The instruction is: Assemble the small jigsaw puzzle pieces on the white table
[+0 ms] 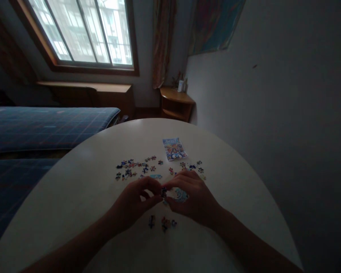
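Both hands meet over the middle of the round white table [82, 189]. Between their fingertips is a small dark jigsaw piece [164, 192]. My left hand [142, 195] pinches it from the left with thumb and forefinger. From the other side my right hand [189, 193] closes on the same piece. Under the right palm lies a light-blue joined puzzle section [181, 195], partly hidden by the fingers. Closer to me are a few loose pieces [165, 223], and another piece [151, 221] sits left of them.
Several scattered puzzle pieces [129, 165] lie beyond my left hand, with more pieces [199, 167] beyond my right. A colourful picture sheet [174, 149] rests farther back. A plaid mattress [45, 127] is at the left, a corner shelf [177, 94] behind, a wall [287, 113] on the right.
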